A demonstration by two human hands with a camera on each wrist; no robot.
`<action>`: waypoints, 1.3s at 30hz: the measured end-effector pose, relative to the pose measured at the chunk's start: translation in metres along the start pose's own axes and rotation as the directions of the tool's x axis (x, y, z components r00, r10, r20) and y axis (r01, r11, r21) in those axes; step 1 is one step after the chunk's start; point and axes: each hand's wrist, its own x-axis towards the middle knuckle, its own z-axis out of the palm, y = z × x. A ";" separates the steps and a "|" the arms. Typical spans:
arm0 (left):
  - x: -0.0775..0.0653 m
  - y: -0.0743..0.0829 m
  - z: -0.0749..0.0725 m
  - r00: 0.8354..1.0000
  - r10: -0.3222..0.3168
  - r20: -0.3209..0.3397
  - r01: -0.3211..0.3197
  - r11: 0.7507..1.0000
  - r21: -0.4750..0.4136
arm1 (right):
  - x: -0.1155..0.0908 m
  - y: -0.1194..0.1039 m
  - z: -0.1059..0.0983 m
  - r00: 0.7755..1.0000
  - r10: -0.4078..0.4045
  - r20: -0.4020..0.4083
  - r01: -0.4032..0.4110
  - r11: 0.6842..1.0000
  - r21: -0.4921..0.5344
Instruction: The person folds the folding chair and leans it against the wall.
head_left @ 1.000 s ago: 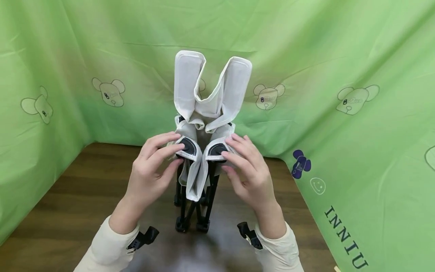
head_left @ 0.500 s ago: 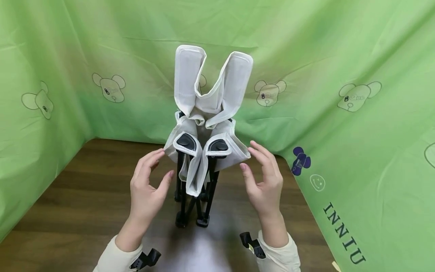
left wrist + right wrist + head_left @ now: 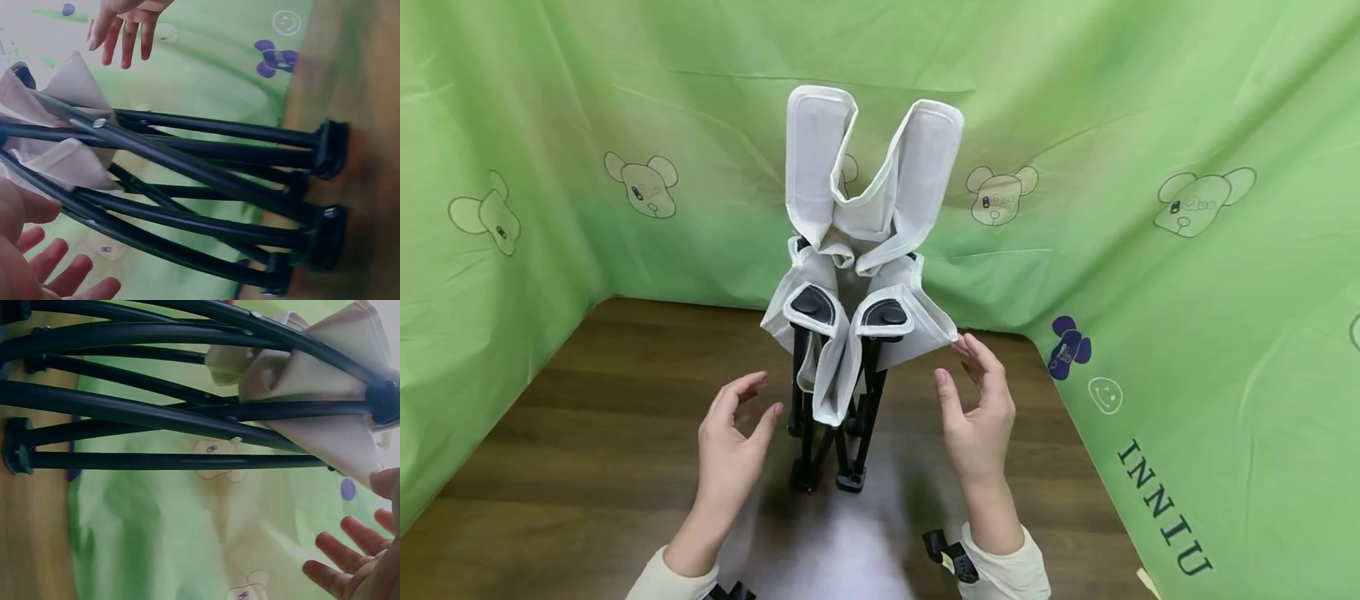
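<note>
A small folding chair stands half folded on its feet in the middle of the head view, its pale fabric seat (image 3: 835, 367) creased inward and its two backrest flaps (image 3: 925, 167) upright behind. Black frame legs (image 3: 206, 169) cross beneath the fabric, joined at dark plastic feet (image 3: 325, 237). To the left of the chair, my left hand (image 3: 733, 442) is held apart from it with fingers loosely bent. My right hand (image 3: 977, 417) is on the other side, fingertips right at the outer corner of the seat fabric. Neither hand grips anything.
The chair stands on a brown wood-look surface (image 3: 587, 467). Green printed cloth (image 3: 715, 125) hangs behind and along both sides, with its right fold close beyond my right hand. Black wrist mounts (image 3: 951, 557) sit at my cuffs.
Both hands have let go of the seat's front corners and drawn outward and down. The fabric sides have spread outward, and the chair stands by itself.
</note>
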 end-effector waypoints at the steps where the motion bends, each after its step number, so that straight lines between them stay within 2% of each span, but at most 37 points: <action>1: -0.002 -0.002 0.001 1.000 -0.026 0.016 0.026 1.000 0.005 | -0.002 0.006 0.000 1.000 0.027 0.011 -0.026 1.000 -0.005; 3: -0.006 -0.004 0.004 0.996 -0.078 0.051 0.077 0.997 0.018 | -0.006 0.011 0.001 0.997 0.073 0.035 -0.073 0.997 0.000; 8: -0.015 -0.009 0.007 0.970 -0.208 0.129 0.200 0.977 0.072 | -0.012 0.001 0.004 0.985 0.150 0.090 -0.154 0.987 0.040; 10: -0.018 -0.011 0.008 0.957 -0.242 0.157 0.231 0.969 0.085 | -0.017 0.005 0.006 0.979 0.176 0.105 -0.182 0.982 0.052; 13: -0.022 -0.017 0.011 0.941 -0.272 0.202 0.259 0.962 0.091 | -0.026 0.023 0.009 0.968 0.215 0.127 -0.227 0.971 0.080; 17: -0.025 -0.023 0.014 0.925 -0.296 0.238 0.280 0.955 0.096 | -0.033 0.032 0.014 0.949 0.264 0.175 -0.286 0.951 0.120; 24: -0.025 -0.027 0.018 0.919 -0.304 0.250 0.287 0.952 0.101 | -0.046 0.039 0.024 0.906 0.364 0.218 -0.394 0.912 0.114; 34: -0.024 -0.033 0.027 0.909 -0.329 0.258 0.316 0.944 0.089 | -0.058 0.039 0.033 0.808 0.495 0.321 -0.524 0.852 0.005; 37: -0.026 -0.035 0.029 0.906 -0.341 0.252 0.329 0.940 0.091 | -0.064 0.040 0.036 0.789 0.508 0.346 -0.536 0.844 -0.018; 39: -0.027 -0.036 0.030 0.906 -0.345 0.246 0.334 0.939 0.085 | -0.068 0.041 0.039 0.785 0.508 0.355 -0.536 0.844 -0.023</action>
